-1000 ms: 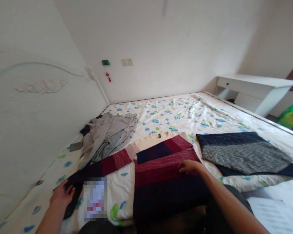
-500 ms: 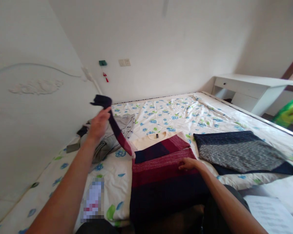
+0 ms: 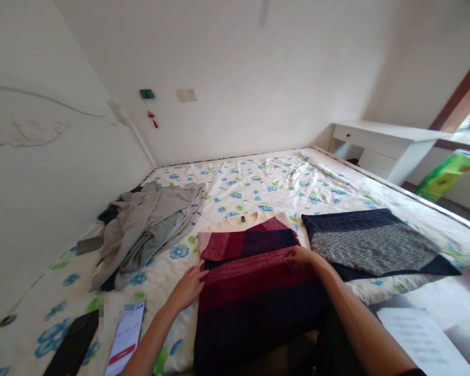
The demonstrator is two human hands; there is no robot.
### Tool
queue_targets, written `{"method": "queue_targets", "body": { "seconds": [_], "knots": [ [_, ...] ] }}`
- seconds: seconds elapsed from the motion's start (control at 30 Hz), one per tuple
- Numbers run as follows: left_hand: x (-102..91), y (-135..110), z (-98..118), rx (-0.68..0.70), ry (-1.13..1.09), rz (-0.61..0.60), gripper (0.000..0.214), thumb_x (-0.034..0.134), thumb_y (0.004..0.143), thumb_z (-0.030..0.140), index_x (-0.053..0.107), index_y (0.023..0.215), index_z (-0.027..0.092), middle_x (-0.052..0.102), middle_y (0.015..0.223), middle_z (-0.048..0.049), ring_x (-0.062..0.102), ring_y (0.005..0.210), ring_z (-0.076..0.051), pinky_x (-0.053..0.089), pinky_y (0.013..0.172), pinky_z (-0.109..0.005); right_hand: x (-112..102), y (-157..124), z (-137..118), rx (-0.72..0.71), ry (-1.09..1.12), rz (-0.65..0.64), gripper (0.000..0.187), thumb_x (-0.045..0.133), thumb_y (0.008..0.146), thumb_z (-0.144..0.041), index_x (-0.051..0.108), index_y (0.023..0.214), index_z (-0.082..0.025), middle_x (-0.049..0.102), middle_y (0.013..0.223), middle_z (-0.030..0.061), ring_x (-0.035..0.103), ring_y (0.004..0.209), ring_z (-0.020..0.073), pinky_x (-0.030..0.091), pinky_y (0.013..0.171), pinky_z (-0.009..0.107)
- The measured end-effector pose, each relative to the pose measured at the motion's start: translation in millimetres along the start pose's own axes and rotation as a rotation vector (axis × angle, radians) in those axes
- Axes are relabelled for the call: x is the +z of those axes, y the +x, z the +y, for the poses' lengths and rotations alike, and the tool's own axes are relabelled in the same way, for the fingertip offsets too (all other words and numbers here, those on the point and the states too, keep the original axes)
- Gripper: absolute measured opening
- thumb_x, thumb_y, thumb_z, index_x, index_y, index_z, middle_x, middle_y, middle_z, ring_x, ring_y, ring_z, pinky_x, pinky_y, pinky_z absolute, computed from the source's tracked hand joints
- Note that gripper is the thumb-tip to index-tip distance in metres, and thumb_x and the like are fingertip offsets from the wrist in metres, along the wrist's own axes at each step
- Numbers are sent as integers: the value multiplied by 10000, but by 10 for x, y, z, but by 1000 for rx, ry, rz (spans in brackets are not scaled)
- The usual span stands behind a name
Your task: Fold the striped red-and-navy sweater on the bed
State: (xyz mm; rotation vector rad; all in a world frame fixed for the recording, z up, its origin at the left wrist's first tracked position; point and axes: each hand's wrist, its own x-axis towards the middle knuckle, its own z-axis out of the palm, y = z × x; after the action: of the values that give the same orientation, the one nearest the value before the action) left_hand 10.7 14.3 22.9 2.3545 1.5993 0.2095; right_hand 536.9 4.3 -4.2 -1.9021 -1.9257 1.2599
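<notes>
A knitted sweater (image 3: 250,292) in cream, red and dark navy bands lies flat in front of me. Its sleeves are folded across the chest, below the cream neckline with a black label. At the sweater's left edge, just under the folded sleeve, my left hand (image 3: 187,287) has its fingertips closed on the knit. My right hand (image 3: 301,257) pinches the fabric near the opposite edge, at about the same height. The lower hem runs into shadow close to my legs.
A folded navy and grey knit (image 3: 376,243) lies to the right. Crumpled grey clothes (image 3: 144,224) are on the left of the floral bedsheet (image 3: 238,180). A lit phone (image 3: 125,334) and a dark flat object (image 3: 72,342) lie front left. Printed paper (image 3: 419,334) is front right; a white desk (image 3: 376,138) stands behind.
The raised left sleeve has been laid across the sweater's chest and let go. My left hand has come down to the left edge. My right hand stays near the right edge.
</notes>
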Motion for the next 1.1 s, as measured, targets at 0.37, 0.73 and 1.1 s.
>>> {"method": "queue_targets", "body": {
  "seconds": [0.37,0.73,1.1],
  "knots": [
    [235,357,-243,36,48,117,635,541,886,178,809,1461,165,569,1773,-119,582,1607,-338,427,1390,-512,-162,314,276,211,218,334,300,760,956,-299,867,1199,-159,701,676,-10,664,629,149,527,628,225],
    [291,356,-340,1,46,82,619,548,891,214,785,1457,129,630,1710,-163,653,1544,-324,470,1354,-476,-195,508,446,16,208,448,241,741,844,-236,941,976,-207,901,985,64,829,1068,313,637,1039,382],
    [184,340,-399,-158,-209,151,682,498,967,598,791,1415,174,686,1662,-151,696,1487,-345,523,1295,-458,-539,808,412,-150,374,741,424,601,941,-262,909,1231,-234,831,1409,90,734,1403,297,492,1305,468]
  ]
}}
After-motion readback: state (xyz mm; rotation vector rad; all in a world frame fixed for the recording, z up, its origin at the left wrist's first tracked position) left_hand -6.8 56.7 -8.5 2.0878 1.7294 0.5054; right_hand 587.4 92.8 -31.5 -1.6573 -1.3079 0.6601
